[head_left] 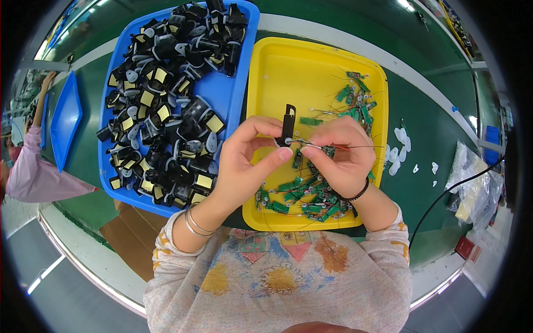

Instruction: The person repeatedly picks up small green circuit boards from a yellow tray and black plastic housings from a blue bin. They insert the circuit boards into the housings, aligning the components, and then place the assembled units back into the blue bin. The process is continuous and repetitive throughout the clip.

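Observation:
Above the yellow tray (272, 61), my left hand (250, 150) pinches a black plastic housing (288, 123) between thumb and fingers, its long clip-like part standing up. My right hand (341, 147) is closed on a small wired circuit board (307, 145) right beside the housing; thin wires stick out past the fingers to the right. The board is mostly hidden by the fingertips. Below my hands, several green circuit boards (319, 200) with thin wires lie in the yellow tray, and more sit along its right side.
To the left, a blue tray (222, 97) is heaped with black plastic housings (158, 111) bearing yellow pads. White plastic pieces (395, 152) and a clear bag (477, 183) lie right, near a black cable (444, 191). A co-worker's pink sleeve (41, 166) and another blue tray (66, 122) are far left.

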Action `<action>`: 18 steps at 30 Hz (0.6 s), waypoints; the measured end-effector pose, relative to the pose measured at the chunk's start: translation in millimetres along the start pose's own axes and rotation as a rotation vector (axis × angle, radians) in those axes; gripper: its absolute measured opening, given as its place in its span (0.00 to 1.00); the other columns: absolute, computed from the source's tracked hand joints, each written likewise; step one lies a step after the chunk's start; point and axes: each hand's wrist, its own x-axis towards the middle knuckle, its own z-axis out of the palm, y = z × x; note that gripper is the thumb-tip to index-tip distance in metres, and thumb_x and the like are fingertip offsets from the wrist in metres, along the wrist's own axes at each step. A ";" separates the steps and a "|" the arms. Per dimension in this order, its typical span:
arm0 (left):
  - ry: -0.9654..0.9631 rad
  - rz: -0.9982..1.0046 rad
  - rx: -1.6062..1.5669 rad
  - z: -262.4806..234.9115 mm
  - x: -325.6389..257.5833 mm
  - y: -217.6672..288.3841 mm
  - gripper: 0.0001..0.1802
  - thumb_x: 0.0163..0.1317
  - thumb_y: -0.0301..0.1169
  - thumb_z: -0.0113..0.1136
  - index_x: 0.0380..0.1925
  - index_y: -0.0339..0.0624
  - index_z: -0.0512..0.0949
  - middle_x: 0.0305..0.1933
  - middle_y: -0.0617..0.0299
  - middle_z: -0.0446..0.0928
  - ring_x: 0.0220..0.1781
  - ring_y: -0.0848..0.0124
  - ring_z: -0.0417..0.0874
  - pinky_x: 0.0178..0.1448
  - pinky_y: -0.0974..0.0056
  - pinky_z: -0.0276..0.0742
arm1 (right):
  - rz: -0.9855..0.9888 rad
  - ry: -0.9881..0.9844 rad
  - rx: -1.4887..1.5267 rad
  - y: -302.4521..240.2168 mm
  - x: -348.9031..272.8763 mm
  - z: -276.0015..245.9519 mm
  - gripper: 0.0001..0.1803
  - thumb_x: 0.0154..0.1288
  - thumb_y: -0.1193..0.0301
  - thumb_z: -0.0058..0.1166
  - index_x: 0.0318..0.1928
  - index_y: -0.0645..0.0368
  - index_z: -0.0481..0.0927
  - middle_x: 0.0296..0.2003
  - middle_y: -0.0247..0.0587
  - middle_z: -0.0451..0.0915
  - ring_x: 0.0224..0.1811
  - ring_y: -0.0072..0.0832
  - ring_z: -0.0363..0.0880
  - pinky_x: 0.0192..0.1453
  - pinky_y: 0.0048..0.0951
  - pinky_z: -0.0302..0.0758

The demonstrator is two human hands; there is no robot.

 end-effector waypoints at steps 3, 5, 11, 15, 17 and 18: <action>0.019 0.037 0.035 0.4 0.5 -1.6 0.12 0.51 0.21 0.60 0.36 0.37 0.71 0.43 0.59 0.71 0.47 0.72 0.73 0.50 0.68 0.70 | 0.061 0.007 0.070 -1.9 -0.7 0.8 0.10 0.43 0.82 0.63 0.28 0.62 0.76 0.28 0.38 0.73 0.27 0.23 0.74 0.33 0.19 0.74; 0.017 0.045 0.038 0.1 0.8 -1.5 0.12 0.50 0.21 0.60 0.36 0.37 0.71 0.43 0.59 0.71 0.47 0.72 0.73 0.50 0.68 0.70 | 0.182 0.034 0.194 -5.6 -0.8 4.7 0.10 0.44 0.82 0.62 0.28 0.63 0.76 0.27 0.38 0.73 0.28 0.22 0.74 0.33 0.18 0.75; 0.019 0.035 -0.013 2.6 0.7 1.6 0.12 0.50 0.20 0.60 0.35 0.37 0.71 0.42 0.59 0.71 0.46 0.73 0.73 0.50 0.68 0.70 | 0.191 0.028 0.200 -6.3 0.7 6.4 0.09 0.45 0.82 0.61 0.28 0.63 0.76 0.27 0.37 0.73 0.28 0.21 0.75 0.33 0.19 0.76; 0.021 0.029 -0.026 3.6 0.4 3.1 0.12 0.50 0.20 0.60 0.35 0.37 0.71 0.42 0.59 0.70 0.46 0.73 0.73 0.50 0.68 0.70 | 0.139 0.019 0.119 -6.9 1.0 6.2 0.08 0.44 0.82 0.62 0.27 0.62 0.77 0.25 0.37 0.73 0.26 0.22 0.74 0.30 0.18 0.74; 0.025 0.025 -0.053 4.1 0.1 5.0 0.11 0.50 0.20 0.59 0.35 0.36 0.71 0.41 0.59 0.70 0.46 0.73 0.73 0.50 0.68 0.70 | 0.083 0.007 0.052 -5.1 0.2 5.3 0.08 0.43 0.81 0.62 0.26 0.61 0.77 0.24 0.36 0.74 0.25 0.23 0.74 0.27 0.19 0.72; 0.028 0.023 -0.066 4.1 0.0 5.5 0.11 0.50 0.19 0.59 0.35 0.36 0.71 0.41 0.59 0.70 0.45 0.73 0.73 0.50 0.68 0.70 | 0.050 0.007 0.035 -4.6 0.4 5.5 0.08 0.43 0.80 0.63 0.26 0.60 0.77 0.23 0.36 0.74 0.25 0.23 0.74 0.27 0.19 0.70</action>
